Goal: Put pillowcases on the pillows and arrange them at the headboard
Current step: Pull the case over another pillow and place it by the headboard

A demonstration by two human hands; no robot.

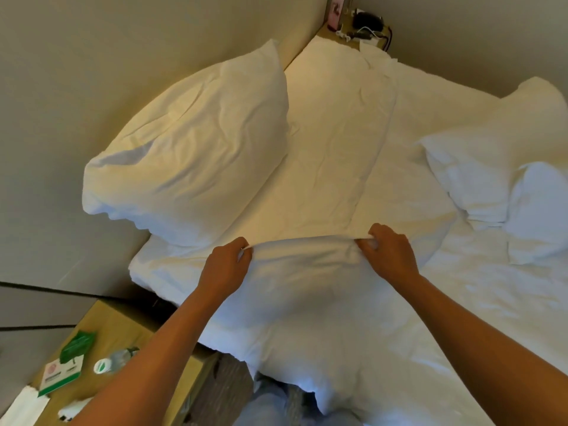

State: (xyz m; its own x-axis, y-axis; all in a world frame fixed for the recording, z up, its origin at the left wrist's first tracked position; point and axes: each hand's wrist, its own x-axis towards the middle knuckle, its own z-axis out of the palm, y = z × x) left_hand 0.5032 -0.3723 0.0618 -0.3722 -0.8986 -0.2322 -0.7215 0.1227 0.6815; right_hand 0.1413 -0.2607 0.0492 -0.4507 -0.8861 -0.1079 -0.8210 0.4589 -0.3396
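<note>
Casing step: left hand [226,265] and right hand [388,253] pinch pillowcase [302,256] hem at bed's near edge; next, draw it fully over pillow.

Three white pillows on the bed, one at the headboard

A cased pillow [190,149] leans on the headboard [153,56]; a long pillowcase [332,142] lies flat beside it, its near edge bunched over a pillow [307,318]; another pillow [491,167] lies crumpled far right.
</note>
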